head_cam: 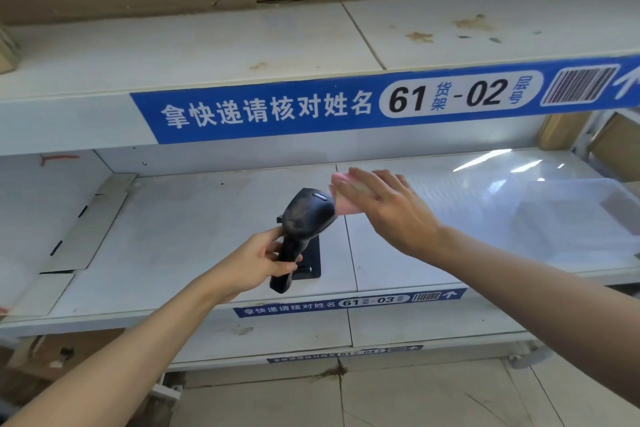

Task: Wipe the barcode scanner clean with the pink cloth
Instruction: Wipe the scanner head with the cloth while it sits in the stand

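Note:
The black barcode scanner (303, 222) is held up above the middle shelf, head pointing up and to the right. My left hand (258, 262) grips its handle from the left. My right hand (384, 208) presses a folded pink cloth (343, 201) flat against the front of the scanner's head, fingers spread over the cloth. Only the cloth's left edge and lower corner show under the fingers.
A black scanner base (310, 262) lies on the white shelf (194, 236) right under the scanner. Clear plastic boxes (571, 215) sit on the shelf at the right. A flat cardboard sheet (90, 225) lies at the left. The upper shelf edge with a blue label (311, 107) overhangs.

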### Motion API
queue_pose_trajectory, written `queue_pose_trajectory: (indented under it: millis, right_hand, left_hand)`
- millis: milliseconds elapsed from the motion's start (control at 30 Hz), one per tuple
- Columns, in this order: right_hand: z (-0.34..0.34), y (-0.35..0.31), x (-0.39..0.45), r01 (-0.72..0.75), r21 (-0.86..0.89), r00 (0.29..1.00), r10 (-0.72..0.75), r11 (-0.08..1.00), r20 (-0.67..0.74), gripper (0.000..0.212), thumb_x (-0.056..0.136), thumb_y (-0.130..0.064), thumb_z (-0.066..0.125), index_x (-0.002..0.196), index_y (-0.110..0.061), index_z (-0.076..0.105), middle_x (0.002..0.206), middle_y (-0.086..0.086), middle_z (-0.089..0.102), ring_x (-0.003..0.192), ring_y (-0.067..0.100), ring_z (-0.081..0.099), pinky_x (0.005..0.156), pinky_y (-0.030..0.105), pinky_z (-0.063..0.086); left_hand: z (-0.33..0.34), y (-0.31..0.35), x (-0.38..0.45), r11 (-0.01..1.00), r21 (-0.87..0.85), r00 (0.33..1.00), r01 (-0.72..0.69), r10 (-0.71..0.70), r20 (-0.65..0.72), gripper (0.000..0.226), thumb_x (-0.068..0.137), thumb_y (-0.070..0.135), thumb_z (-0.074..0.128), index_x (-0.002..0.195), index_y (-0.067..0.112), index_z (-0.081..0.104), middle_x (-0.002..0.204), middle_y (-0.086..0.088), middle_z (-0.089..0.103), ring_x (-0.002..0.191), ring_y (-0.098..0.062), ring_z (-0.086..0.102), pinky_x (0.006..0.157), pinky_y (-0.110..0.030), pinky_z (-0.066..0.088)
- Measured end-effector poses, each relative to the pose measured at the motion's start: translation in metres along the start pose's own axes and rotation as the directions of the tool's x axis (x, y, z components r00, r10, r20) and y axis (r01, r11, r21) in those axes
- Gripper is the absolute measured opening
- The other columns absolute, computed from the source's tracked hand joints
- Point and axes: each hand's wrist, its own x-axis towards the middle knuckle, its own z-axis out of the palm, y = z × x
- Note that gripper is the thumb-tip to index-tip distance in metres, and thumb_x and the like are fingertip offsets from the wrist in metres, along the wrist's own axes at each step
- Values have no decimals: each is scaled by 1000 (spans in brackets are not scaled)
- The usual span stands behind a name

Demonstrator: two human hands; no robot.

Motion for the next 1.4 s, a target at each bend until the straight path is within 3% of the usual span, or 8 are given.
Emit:
queue_pose_trajectory:
  millis: [367, 600, 733, 867, 1067, 1167, 1300, 1400]
  right_hand:
    - [-8, -26, -3, 136, 282, 956, -201, 950, 216, 53, 103, -33, 22, 152, -14, 23, 160, 6, 21, 139, 29, 31, 103, 48, 34]
    - [1, -10, -2, -109, 303, 983, 58, 947, 173, 34, 98, -5, 52, 132, -5, 53, 126, 29, 46, 106, 51, 50, 88, 54, 48]
    - [-4, -15, 1, -170, 372, 985, 144, 912, 98, 44, 101, -17, 48, 144, -8, 39, 129, 25, 47, 112, 43, 49, 91, 44, 44]
    - [-11, -32, 10, -21, 424, 1000, 25, 905, -4, 47, 100, -23, 49, 143, -7, 36, 133, 17, 48, 114, 34, 48, 98, 40, 42]
    - [-3, -19, 6, -10, 233, 999, 0, 972, 42, 54, 87, 9, 60, 136, -9, 51, 131, 21, 50, 100, 40, 50, 85, 52, 50]
    - [-2, -17, 1, 130, 112, 986, -117, 985, -123, 62, 82, 14, 61, 137, -10, 46, 134, 22, 49, 101, 40, 48, 84, 49, 49]
    - [-1, -31, -2, 458, 9, 864, -443, 889, -239, 39, 97, 2, 50, 135, -7, 52, 139, 26, 46, 101, 38, 52, 89, 44, 44]
    - [1, -30, -3, 477, 10, 861, -465, 879, -205, 35, 97, 1, 51, 131, -6, 58, 134, 27, 53, 98, 40, 54, 87, 47, 45]
  left_hand:
    - [6, -1, 1, 998, 53, 999, -38, 38, -5, 43, 84, -9, 63, 108, 26, 63, 108, -8, 70, 103, -18, 67, 96, -38, 49]
    - [8, -3, -2, 998, 43, 999, -34, 35, -27, 42, 84, -12, 61, 106, 23, 62, 100, -5, 70, 94, -12, 70, 89, -30, 50]
    - [7, -2, 0, 998, 47, 997, -40, 44, -68, 45, 85, -11, 61, 107, 28, 60, 100, -5, 69, 99, -20, 66, 92, -32, 50]
    - [7, -1, 2, 994, 95, 996, -48, 54, -64, 45, 85, -6, 63, 108, 32, 60, 107, -8, 69, 104, -22, 65, 94, -35, 49]
    - [4, -3, 1, 971, 233, 993, -53, 76, -87, 48, 84, 1, 66, 106, 42, 57, 113, -6, 67, 108, -22, 62, 97, -42, 48]
    - [3, -3, -1, 966, 253, 993, -62, 84, -77, 45, 84, 0, 65, 107, 38, 58, 111, -7, 67, 104, -22, 63, 94, -41, 50]
    - [5, 2, 0, 944, 311, 990, -107, 132, -59, 38, 83, -1, 64, 95, 35, 60, 86, 0, 67, 76, -13, 64, 76, -38, 54]
    - [6, 5, -1, 936, 328, 988, -130, 149, -34, 41, 83, -3, 62, 89, 36, 58, 74, 3, 61, 59, -7, 56, 67, -40, 53]
